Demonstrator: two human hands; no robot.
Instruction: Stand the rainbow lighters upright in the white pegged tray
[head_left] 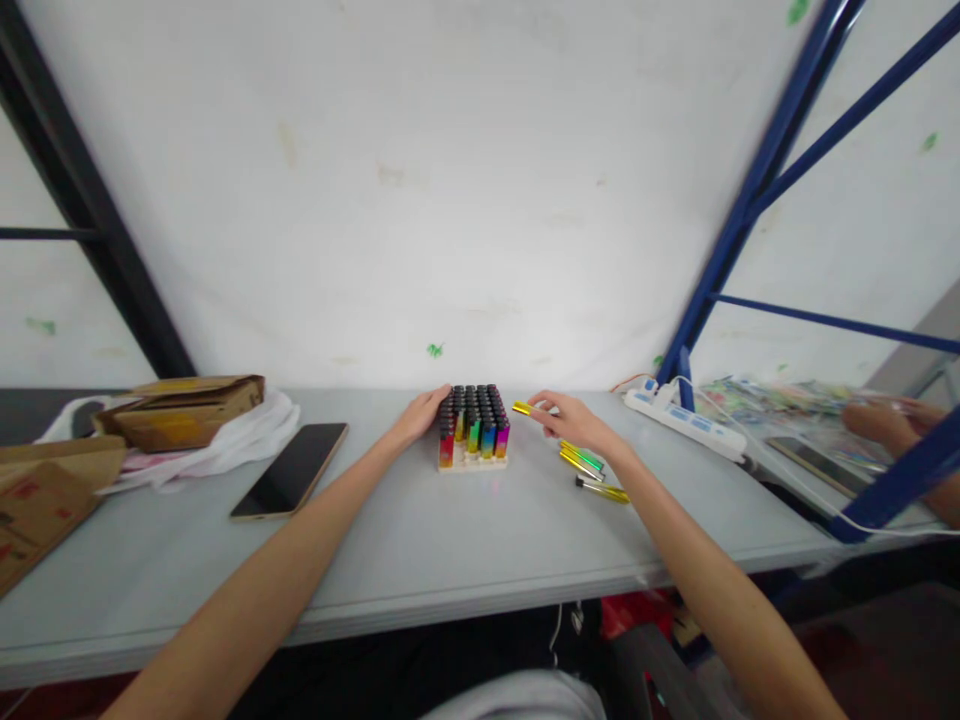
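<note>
Colourful lighters with black tops stand in rows in a pale tray at the middle of the grey table. My left hand rests against the left side of the block, its fingers partly hidden behind it. To the right of the tray, my right hand pinches a gold lighter, which points left toward the rows. Just below that hand lie a green lighter and a gold one. Another gold lighter with a black top lies nearer the table's front.
A dark phone lies left of my left arm. Farther left are cardboard boxes and a white plastic bag. On the right are a white power strip, a blue frame post and another person's hand.
</note>
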